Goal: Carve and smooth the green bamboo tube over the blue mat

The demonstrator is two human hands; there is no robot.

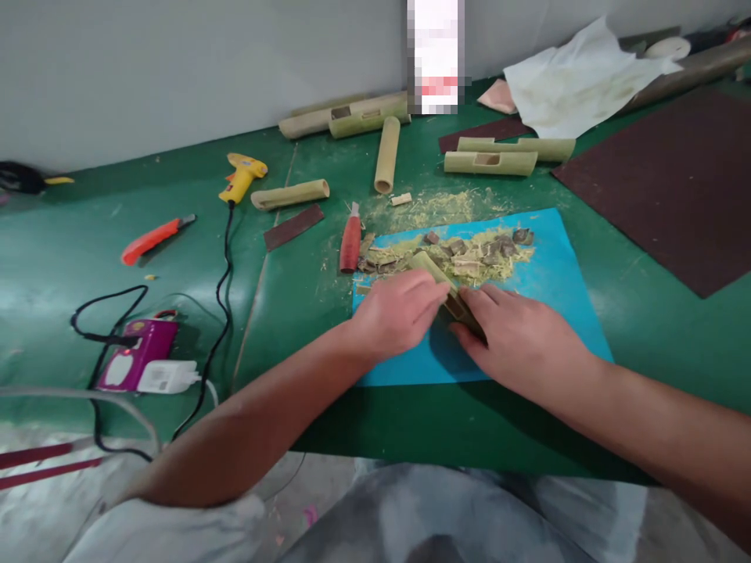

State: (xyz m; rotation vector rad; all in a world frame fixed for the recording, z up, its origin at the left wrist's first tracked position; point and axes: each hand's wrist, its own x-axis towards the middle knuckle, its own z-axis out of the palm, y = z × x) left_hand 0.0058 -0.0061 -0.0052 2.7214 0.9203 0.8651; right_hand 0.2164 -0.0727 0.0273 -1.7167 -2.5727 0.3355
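Note:
A short bamboo tube [427, 266] with a rectangular slot cut in its side lies slantwise between my hands, low over a blue sheet [563, 313]. My right hand [522, 332] is wrapped round its near end. Fingers curled, my left hand [402, 309] presses at the edge of the slot; whatever is pinched in it is hidden. Just beyond the tube, bamboo chips and shavings [469, 262] are heaped on the sheet. A red-handled blade tool [350, 242] lies left of the heap.
On the green table lie a yellow glue gun [243, 176], an orange utility knife [156, 238] and a purple power strip [138, 352] with cords. Several cut bamboo tubes [490, 163] lie farther back. A dark brown sheet [674, 188] and white cloth [587, 74] are at right.

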